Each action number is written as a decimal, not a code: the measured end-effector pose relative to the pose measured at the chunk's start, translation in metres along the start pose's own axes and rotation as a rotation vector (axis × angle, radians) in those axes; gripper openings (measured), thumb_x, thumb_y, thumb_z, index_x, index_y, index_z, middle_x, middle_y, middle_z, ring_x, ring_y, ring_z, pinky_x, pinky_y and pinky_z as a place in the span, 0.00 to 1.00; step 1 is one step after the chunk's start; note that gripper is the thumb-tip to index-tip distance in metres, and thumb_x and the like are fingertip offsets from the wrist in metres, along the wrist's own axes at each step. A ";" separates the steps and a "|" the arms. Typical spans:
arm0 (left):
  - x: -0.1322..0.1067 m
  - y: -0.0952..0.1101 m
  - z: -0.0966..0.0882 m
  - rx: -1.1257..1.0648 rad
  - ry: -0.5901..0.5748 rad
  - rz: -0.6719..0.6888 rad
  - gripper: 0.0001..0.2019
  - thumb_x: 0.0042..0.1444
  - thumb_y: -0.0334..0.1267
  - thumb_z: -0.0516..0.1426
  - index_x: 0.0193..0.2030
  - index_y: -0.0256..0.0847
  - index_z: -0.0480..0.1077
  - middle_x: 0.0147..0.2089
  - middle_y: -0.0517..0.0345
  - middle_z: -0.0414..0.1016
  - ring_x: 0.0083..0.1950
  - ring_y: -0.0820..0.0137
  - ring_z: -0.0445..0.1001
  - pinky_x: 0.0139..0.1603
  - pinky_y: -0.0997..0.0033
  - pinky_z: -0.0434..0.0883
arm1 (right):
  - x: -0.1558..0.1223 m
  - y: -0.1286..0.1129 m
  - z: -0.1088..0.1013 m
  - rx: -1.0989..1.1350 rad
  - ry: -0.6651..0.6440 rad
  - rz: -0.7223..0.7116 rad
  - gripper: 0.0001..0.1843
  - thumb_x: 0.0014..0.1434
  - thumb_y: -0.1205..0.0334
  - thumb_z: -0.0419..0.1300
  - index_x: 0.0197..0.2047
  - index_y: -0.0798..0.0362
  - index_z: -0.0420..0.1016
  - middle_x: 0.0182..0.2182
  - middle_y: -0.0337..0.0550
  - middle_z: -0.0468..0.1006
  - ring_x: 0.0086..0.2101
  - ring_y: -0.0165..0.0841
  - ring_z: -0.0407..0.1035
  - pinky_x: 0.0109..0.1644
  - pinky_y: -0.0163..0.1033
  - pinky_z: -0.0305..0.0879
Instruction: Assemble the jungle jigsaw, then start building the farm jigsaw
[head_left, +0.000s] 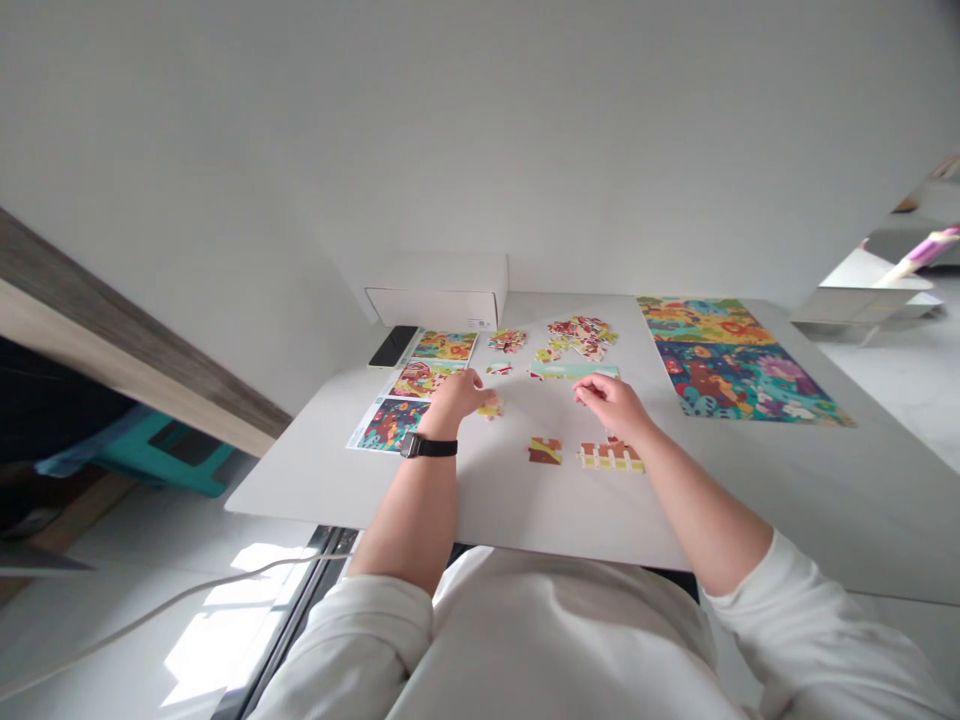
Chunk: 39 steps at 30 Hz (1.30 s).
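Observation:
My left hand (466,393), with a black watch on the wrist, is bent inward beside yellow puzzle pieces (491,408) on the table. Its fingers are curled, and whatever they hold is hidden. My right hand (609,398) has thumb and fingers pressed together just below a joined pale green and blue puzzle strip (574,371); I cannot make out anything in that pinch. Closer to me lie a joined brown-and-yellow puzzle section (544,451) and a white fence section (611,457), the latter partly under my right hand. A small red and green piece (499,369) lies beyond my left hand.
Loose puzzle pieces are heaped at the back (581,336), with a smaller pile (508,341) to their left. A picture sheet (415,390), a phone (394,346) and a white box (435,305) occupy the left side. A colourful poster (739,370) lies at right.

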<state>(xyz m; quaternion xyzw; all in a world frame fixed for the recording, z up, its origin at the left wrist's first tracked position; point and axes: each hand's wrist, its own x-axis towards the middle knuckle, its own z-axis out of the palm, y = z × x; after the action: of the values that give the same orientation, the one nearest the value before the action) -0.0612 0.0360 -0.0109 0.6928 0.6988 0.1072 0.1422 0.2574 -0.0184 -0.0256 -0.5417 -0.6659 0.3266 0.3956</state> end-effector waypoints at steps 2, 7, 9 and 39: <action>0.003 0.007 -0.003 -0.051 0.042 0.031 0.15 0.60 0.48 0.63 0.49 0.42 0.80 0.46 0.46 0.86 0.45 0.58 0.82 0.43 0.67 0.72 | 0.001 -0.001 -0.005 -0.009 0.015 -0.021 0.11 0.65 0.51 0.63 0.44 0.46 0.83 0.38 0.43 0.88 0.40 0.40 0.81 0.49 0.45 0.74; 0.025 0.026 -0.018 -0.088 0.081 0.119 0.10 0.62 0.43 0.61 0.46 0.44 0.80 0.44 0.50 0.86 0.44 0.61 0.80 0.43 0.68 0.71 | 0.012 0.000 -0.024 -0.049 0.018 -0.034 0.12 0.65 0.49 0.63 0.43 0.45 0.83 0.38 0.43 0.88 0.39 0.41 0.81 0.44 0.44 0.74; 0.039 0.033 -0.026 -0.060 0.083 0.159 0.09 0.62 0.40 0.61 0.46 0.44 0.81 0.45 0.50 0.86 0.45 0.60 0.81 0.45 0.66 0.72 | 0.020 0.000 -0.035 -0.086 0.016 -0.032 0.11 0.65 0.49 0.63 0.43 0.45 0.84 0.38 0.43 0.89 0.39 0.41 0.81 0.43 0.44 0.74; 0.141 0.009 0.031 -0.186 0.168 0.346 0.14 0.63 0.32 0.61 0.55 0.40 0.80 0.59 0.41 0.81 0.64 0.52 0.77 0.69 0.56 0.72 | 0.199 0.000 0.074 -0.819 -0.402 -0.332 0.23 0.71 0.69 0.56 0.62 0.43 0.84 0.65 0.49 0.79 0.64 0.49 0.71 0.68 0.50 0.66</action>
<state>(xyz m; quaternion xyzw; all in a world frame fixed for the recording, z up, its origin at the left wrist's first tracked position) -0.0421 0.1759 -0.0439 0.7750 0.5659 0.2514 0.1262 0.1719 0.1759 -0.0265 -0.4653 -0.8805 0.0681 0.0602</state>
